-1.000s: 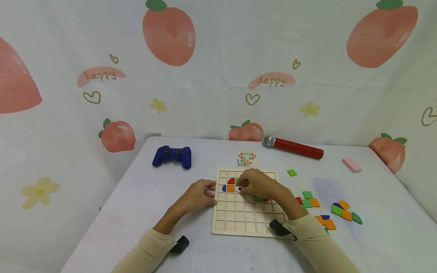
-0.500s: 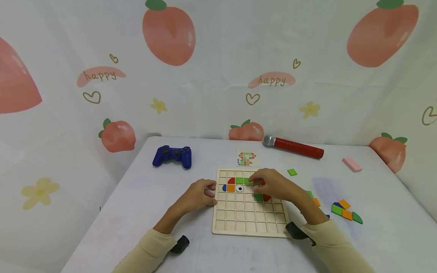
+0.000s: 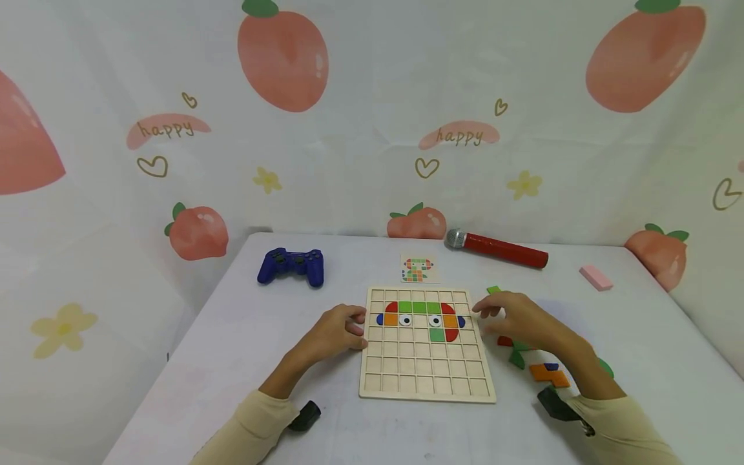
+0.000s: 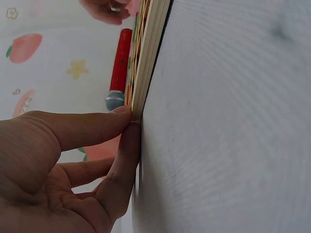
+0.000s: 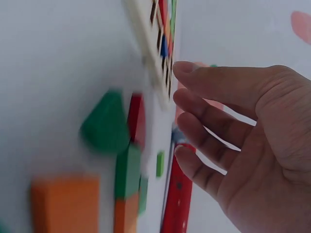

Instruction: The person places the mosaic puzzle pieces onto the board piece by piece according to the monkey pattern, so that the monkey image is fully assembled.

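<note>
A wooden grid board (image 3: 424, 378) lies mid-table, with red, green, orange and blue tiles set in its upper rows. Two white eye tiles are among them, such as the left eye tile (image 3: 405, 320). My left hand (image 3: 336, 330) holds the board's left edge, thumb and forefinger tips meeting at that edge in the left wrist view. Just off the board's right edge hovers my right hand (image 3: 523, 320), fingers loosely bent, nothing between them. Below it lie loose pieces, among them a green rounded piece (image 5: 104, 124) and an orange tile (image 5: 65, 201).
Behind the board lies a pattern card (image 3: 420, 268). A blue game controller (image 3: 290, 266) sits at the back left, a red microphone (image 3: 500, 250) at the back right. Further right is a pink block (image 3: 595, 278). A patterned curtain (image 3: 349, 161) hangs behind the table.
My right hand has moved right, off the tiles and past the board's right edge, uncovering the right eye, orange and blue tiles. The left hand keeps its place at the left edge.
</note>
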The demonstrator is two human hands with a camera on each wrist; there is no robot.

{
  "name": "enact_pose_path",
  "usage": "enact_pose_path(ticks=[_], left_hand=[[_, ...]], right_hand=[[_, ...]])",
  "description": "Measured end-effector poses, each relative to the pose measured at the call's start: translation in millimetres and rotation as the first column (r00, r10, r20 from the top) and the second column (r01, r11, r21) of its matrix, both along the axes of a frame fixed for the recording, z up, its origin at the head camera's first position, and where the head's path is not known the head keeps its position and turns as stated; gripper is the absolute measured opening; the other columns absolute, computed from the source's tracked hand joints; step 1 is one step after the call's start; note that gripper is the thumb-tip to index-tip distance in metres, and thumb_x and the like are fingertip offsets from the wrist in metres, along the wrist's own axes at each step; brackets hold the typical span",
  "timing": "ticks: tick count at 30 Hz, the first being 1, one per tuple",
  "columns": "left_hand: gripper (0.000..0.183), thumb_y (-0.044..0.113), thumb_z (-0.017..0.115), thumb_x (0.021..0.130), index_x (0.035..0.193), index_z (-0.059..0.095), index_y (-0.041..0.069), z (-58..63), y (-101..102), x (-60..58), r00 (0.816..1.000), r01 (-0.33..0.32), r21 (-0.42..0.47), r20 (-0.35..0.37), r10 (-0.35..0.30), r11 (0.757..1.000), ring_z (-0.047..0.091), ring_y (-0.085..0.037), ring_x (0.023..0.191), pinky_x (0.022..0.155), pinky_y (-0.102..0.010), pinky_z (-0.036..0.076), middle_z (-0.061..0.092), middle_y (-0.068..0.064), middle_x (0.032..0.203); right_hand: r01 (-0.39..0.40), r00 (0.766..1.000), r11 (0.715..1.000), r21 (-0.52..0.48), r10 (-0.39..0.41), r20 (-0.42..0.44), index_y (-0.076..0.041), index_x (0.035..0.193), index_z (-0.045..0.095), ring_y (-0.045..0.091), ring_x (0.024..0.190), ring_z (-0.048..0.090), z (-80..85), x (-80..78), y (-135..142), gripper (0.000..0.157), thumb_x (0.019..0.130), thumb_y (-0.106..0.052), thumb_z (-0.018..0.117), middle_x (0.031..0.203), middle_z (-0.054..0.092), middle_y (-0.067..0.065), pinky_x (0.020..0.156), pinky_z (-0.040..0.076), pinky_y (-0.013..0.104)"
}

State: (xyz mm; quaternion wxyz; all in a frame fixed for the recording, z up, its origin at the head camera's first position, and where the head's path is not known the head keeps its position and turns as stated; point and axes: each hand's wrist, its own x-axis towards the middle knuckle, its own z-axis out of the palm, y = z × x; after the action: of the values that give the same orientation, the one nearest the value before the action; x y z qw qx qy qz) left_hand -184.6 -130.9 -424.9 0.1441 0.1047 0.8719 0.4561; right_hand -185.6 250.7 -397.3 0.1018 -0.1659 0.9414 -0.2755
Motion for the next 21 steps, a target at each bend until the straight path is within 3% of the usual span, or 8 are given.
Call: enact_pose_path(ticks=[12,21], left_hand=[[0.067,-0.001,0.087,0.083,0.143,0.060,-0.006,-2.7,-0.4,-1.4,1.000,0.003,0.000,-0.009,-0.003,1.000,0.070,-0.019,0.104,0.090,-0.034,0.062,0.066,-0.010,0.123],[0.066,-0.001,0.088,0.082,0.143,0.061,-0.006,-2.5,0.4,-1.1,1.000,-0.007,-0.002,-0.007,0.007,1.000,0.071,-0.019,0.104,0.090,-0.035,0.062,0.067,-0.010,0.124]], right_hand=[[0.024,0.998,0.999,0.032,-0.026,0.058,-0.007,0.124,0.074,0.020,0.098,0.061,-5.7,10.9,31.2,0.044,0.086,-0.023,0.088,0.102,0.072,-0.003,0.090,0.059,0.045],[0.034,0.997,0.997,0.065,-0.039,0.071,-0.006,0.121,0.075,0.020,0.093,0.059,-9.5,11.2,36.2,0.039,0.085,-0.015,0.088,0.098,0.069,-0.002,0.083,0.060,0.038]])
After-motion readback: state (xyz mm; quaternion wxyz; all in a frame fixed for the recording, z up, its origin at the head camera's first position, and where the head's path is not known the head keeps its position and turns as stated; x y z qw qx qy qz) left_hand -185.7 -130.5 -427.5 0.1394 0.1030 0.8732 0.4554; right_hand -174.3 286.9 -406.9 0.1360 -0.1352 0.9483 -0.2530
